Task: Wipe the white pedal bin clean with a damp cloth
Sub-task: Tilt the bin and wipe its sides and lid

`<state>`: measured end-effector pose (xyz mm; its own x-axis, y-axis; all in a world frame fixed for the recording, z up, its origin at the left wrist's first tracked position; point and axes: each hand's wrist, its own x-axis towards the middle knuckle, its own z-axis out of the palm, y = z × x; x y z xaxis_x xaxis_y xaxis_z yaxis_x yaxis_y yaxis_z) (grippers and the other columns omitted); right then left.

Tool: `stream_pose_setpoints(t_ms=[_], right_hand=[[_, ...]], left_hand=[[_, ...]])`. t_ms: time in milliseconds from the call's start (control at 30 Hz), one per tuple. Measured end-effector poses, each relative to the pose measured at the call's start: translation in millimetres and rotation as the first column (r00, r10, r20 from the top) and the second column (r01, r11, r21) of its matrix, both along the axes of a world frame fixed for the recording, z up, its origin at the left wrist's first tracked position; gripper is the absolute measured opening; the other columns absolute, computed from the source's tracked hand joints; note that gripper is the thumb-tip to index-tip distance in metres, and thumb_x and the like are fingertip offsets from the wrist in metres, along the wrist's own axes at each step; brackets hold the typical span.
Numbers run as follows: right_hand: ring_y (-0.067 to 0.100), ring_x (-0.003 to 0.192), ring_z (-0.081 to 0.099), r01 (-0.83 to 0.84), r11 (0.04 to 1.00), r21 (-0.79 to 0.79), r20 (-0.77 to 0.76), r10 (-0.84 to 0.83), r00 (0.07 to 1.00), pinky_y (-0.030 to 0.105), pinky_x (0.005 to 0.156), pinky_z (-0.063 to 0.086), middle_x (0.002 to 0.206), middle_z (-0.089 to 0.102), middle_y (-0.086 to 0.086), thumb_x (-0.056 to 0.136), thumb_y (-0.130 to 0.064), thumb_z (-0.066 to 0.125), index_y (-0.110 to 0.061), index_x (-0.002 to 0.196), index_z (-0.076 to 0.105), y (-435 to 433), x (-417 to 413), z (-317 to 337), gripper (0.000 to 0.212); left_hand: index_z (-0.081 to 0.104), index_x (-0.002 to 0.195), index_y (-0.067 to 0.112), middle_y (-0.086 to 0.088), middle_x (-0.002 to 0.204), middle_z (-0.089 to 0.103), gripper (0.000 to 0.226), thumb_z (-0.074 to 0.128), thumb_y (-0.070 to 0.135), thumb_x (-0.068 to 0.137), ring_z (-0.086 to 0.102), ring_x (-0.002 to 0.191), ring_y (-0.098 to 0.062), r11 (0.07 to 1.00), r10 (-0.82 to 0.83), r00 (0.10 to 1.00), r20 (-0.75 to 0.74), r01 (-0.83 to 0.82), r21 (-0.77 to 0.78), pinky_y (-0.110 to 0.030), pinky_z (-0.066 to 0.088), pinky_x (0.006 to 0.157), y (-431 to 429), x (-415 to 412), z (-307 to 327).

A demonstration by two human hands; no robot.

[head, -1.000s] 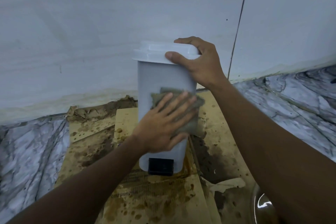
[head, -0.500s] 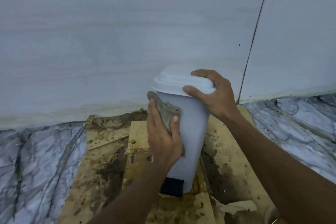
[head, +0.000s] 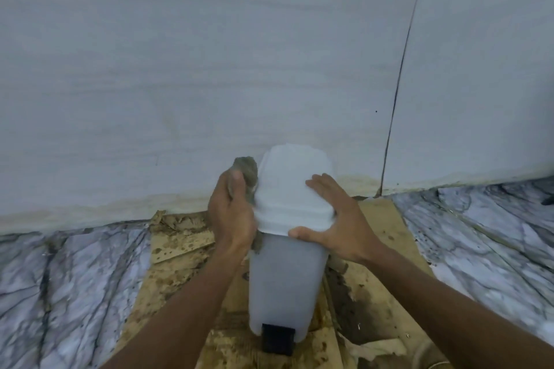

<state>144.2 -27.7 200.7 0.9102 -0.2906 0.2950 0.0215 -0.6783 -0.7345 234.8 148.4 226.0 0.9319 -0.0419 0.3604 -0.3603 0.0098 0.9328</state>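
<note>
A: Where is the bin?

B: The white pedal bin (head: 284, 284) stands upright mid-scene, close to the foot of a pale wall (head: 209, 69), on a sheet of stained cardboard (head: 380, 278). Its lid (head: 295, 189) is down. Its black pedal (head: 277, 338) sticks out at the bottom of the near side, towards the person.

A: What are the hands doing?

B: The left hand (head: 232, 213) is on the bin's left side, up by the lid. It clutches a grey-green cloth (head: 247, 169), thumb folded over it, and holds the cloth against the bin. A bunched end of the cloth pokes up beyond the fingers on the far side, and a little shows below the palm.

A: And the other one?

B: The right hand (head: 338, 219) lies on the lid from the right. Its fingers are spread and nearly straight across the top, and the thumb stretches along the lid's near rim. It is unclenched, resting flat on the lid.

A: What's around the bin?

B: The cardboard is brown, blotched with dark wet marks and torn at its far left edge. It lies on a floor (head: 75, 278) of white marble with grey veins, seen to the left and right. The wall is yellowed along its bottom edge, and a thin dark seam (head: 401, 84) runs up it to the right of the bin. Both forearms are bare and reach in from the near edge.
</note>
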Motion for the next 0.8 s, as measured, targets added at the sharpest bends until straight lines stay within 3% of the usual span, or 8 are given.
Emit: stream_pose_setpoints(t_ms=[67,167,300,400,467,567,633,800], right_hand=[[-0.007,0.148,0.011,-0.004,1.0,-0.011,-0.046,0.003,0.999,0.026,0.123,0.013,0.16,0.018,-0.026,0.044,-0.095,0.065,-0.032,0.156,0.031,3,-8,1,0.133],[0.0,0.151,0.014,-0.068,0.997,-0.02,-0.13,0.065,0.989,0.034,0.126,0.019,0.165,0.012,-0.021,0.045,-0.09,0.072,-0.034,0.159,0.017,3,-22,1,0.139],[-0.01,0.136,0.041,-0.191,0.969,0.158,-0.136,0.213,0.967,0.025,0.115,0.039,0.148,0.04,-0.032,0.054,-0.08,0.079,-0.047,0.149,0.028,5,-47,10,0.113],[0.001,0.141,0.039,-0.146,0.988,0.054,-0.148,0.152,0.977,0.029,0.118,0.035,0.153,0.038,-0.025,0.063,-0.074,0.077,-0.038,0.155,0.027,18,-60,16,0.11],[0.007,0.151,0.023,-0.126,0.978,-0.165,-0.114,0.108,0.988,0.033,0.124,0.023,0.163,0.026,-0.015,0.076,-0.057,0.078,-0.033,0.158,0.023,25,-63,16,0.101],[0.01,0.153,0.019,-0.154,0.922,-0.356,-0.083,0.133,0.988,0.035,0.125,0.019,0.163,0.03,-0.008,0.086,-0.04,0.075,-0.029,0.154,0.039,35,-65,20,0.077],[0.015,0.147,0.035,-0.145,0.923,-0.357,-0.108,0.113,0.988,0.037,0.122,0.028,0.157,0.043,-0.004,0.088,-0.035,0.075,-0.025,0.147,0.051,40,-67,27,0.065],[0.022,0.111,0.062,-0.092,0.928,-0.36,-0.096,0.061,0.994,0.031,0.095,0.046,0.122,0.071,0.004,0.085,-0.023,0.077,-0.019,0.129,0.068,50,-64,40,0.045]], left_hand=[[0.068,0.107,0.036,0.017,0.115,0.067,0.028,0.042,0.045,0.105,0.057,0.099,0.01,0.922,-0.232,0.969,0.083,0.192,0.337,-0.026,0.047,0.088,5,-12,6],[0.049,0.145,0.034,0.018,0.148,0.045,0.044,0.032,0.047,0.107,0.033,0.138,0.001,0.642,-0.416,0.896,0.156,0.169,0.747,-0.019,0.014,0.113,7,-22,9],[0.019,0.159,0.033,0.012,0.166,0.017,0.055,0.013,0.051,0.107,0.003,0.152,0.0,0.323,-0.573,0.804,0.157,0.045,0.945,-0.027,-0.006,0.123,7,-41,-4],[0.018,0.158,0.035,0.015,0.165,0.014,0.052,0.017,0.048,0.108,0.0,0.149,0.005,0.369,-0.605,0.784,0.137,0.124,0.921,-0.028,-0.004,0.124,14,-51,-5],[0.028,0.156,0.033,0.02,0.16,0.016,0.051,0.032,0.047,0.107,0.005,0.146,0.007,0.536,-0.533,0.834,0.14,0.206,0.818,-0.028,0.003,0.125,21,-54,0],[0.059,0.137,0.022,0.01,0.143,0.05,0.048,0.055,0.046,0.095,0.039,0.135,-0.007,0.731,-0.328,0.898,0.294,0.043,0.681,-0.033,0.031,0.115,40,-60,9],[0.068,0.125,0.018,0.002,0.129,0.063,0.048,0.062,0.047,0.086,0.05,0.121,-0.014,0.661,-0.36,0.875,0.325,-0.007,0.75,-0.035,0.042,0.105,55,-63,10],[0.062,0.135,0.018,-0.003,0.138,0.06,0.072,0.074,0.056,0.075,0.049,0.129,-0.025,0.392,-0.512,0.796,0.325,-0.12,0.912,-0.041,0.037,0.108,69,-65,-3]])
